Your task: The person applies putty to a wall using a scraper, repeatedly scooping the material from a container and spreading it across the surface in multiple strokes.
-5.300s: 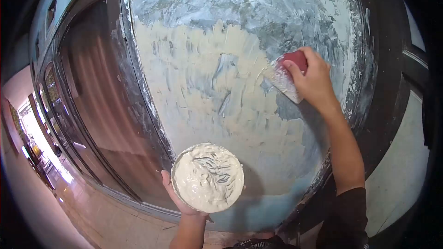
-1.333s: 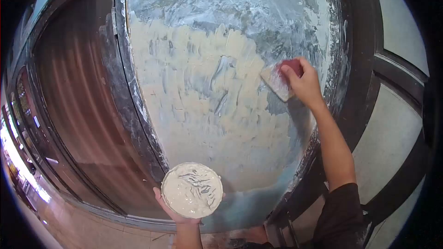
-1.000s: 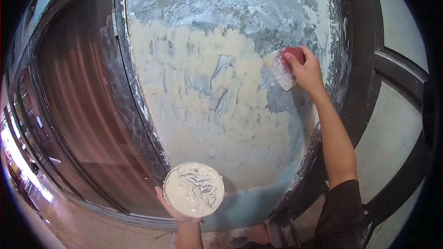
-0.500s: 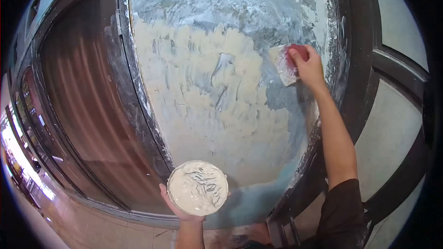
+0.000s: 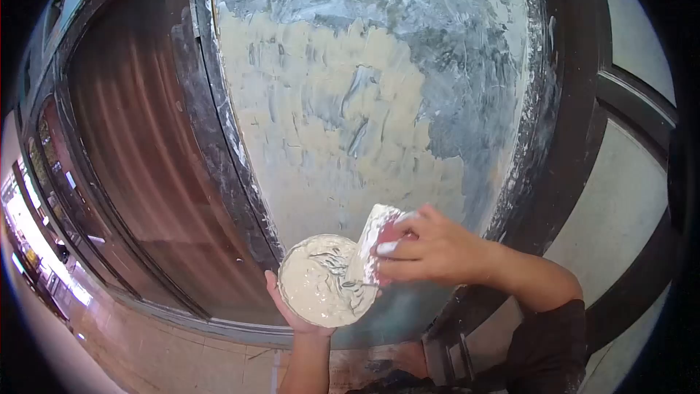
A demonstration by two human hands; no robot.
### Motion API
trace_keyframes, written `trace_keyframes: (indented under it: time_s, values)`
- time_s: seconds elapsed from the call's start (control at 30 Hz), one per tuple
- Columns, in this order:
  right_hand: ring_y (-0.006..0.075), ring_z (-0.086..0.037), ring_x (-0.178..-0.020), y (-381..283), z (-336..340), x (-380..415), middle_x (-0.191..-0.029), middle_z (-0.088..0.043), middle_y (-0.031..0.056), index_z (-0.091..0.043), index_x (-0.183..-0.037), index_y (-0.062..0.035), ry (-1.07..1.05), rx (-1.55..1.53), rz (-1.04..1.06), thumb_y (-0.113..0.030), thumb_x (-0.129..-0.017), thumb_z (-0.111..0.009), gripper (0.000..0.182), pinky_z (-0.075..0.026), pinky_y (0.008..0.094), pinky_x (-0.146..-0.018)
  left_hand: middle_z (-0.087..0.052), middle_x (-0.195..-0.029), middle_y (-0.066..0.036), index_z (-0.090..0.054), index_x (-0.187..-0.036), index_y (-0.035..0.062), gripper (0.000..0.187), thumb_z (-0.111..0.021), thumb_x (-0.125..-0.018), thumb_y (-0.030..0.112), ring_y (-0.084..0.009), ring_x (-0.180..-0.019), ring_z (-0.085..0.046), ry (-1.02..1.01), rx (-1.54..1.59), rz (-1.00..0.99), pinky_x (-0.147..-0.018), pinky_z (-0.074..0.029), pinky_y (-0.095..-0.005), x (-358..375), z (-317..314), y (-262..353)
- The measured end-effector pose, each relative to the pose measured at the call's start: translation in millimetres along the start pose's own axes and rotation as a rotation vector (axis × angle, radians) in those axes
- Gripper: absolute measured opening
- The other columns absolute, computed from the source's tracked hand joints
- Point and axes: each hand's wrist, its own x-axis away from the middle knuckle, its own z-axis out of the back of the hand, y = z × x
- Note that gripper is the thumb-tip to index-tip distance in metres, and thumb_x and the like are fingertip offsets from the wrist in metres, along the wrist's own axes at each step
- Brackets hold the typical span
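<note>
My left hand (image 5: pixel 293 315) holds a round container of cream-coloured paste (image 5: pixel 310 288) from below, near the bottom middle. The paste has ridges and dark streaks on its surface. In my right hand (image 5: pixel 437 248) is a red-backed scraper (image 5: pixel 370 244), its pale blade smeared with paste. The blade's lower end is at the container's right side, over the paste. White smears mark the fingers of my right hand. Behind both hands stands a blue-grey wall panel (image 5: pixel 467 80), with a rough cream layer (image 5: pixel 292 73) over its left and middle parts.
Dark frames run down both sides of the panel. A glazed door with a brown curtain (image 5: pixel 138 138) stands at the left. Pale panels in a dark frame (image 5: pixel 634 168) are at the right. Below lies a tiled floor (image 5: pixel 182 354).
My right hand has come down and left from the panel's upper right to the container, still holding the scraper. The container appears slightly higher and further right.
</note>
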Motion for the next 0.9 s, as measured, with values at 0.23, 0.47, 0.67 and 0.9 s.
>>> trace_keyframes:
  time_s: [0.23,0.47,0.67,0.9]
  values:
    - [0.0234,-0.058,-0.11,-9.4,-9.0,-0.4,-0.111,-0.066,-0.0041,-0.066,-0.111,-0.0234,-0.055,-0.011,0.055,-0.015,-0.088,-0.062,0.025,-0.042,0.0393,-0.087,-0.054,-0.143,-0.021,-0.048,-0.144,0.0005,0.089,-0.031,-0.097,0.074,-0.0393,-0.125,-0.057,0.111,-0.032,-0.14,-0.106,-0.048,-0.0523,1.6,-16.3,-5.2]
    - [0.0232,-0.058,-0.108,-8.0,-18.3,-2.2,-0.108,-0.066,-0.0045,-0.067,-0.112,-0.0224,0.006,0.03,0.007,-0.018,-0.088,-0.063,0.025,-0.041,0.0395,-0.085,-0.05,-0.147,-0.022,-0.042,-0.149,0.0045,0.092,-0.03,-0.094,0.077,-0.0467,-0.125,-0.055,0.122,-0.056,-0.087,-0.095,-0.049,-0.0709,3.5,-7.2,-6.0]
    - [0.0232,-0.058,-0.107,-6.3,-25.9,-3.1,-0.109,-0.066,-0.0048,-0.067,-0.112,-0.0214,0.027,0.033,-0.032,-0.018,-0.088,-0.063,0.025,-0.04,0.0395,-0.083,-0.052,-0.146,-0.021,-0.045,-0.148,0.0043,0.09,-0.03,-0.095,0.076,-0.0439,-0.125,-0.056,0.114,-0.073,-0.075,-0.097,-0.051,-0.0655,7.3,-11.0,-12.6]
    - [0.0236,-0.057,-0.105,0.7,-27.8,6.9,-0.106,-0.066,-0.0049,-0.067,-0.113,-0.0199,0.059,0.041,-0.087,-0.016,-0.086,-0.062,0.027,-0.041,0.04,-0.084,-0.055,-0.143,-0.019,-0.049,-0.145,0.004,0.086,-0.032,-0.096,0.073,-0.0385,-0.124,-0.058,0.16,-0.052,-0.064,-0.103,-0.05,-0.0558,6.6,-1.8,-27.0]
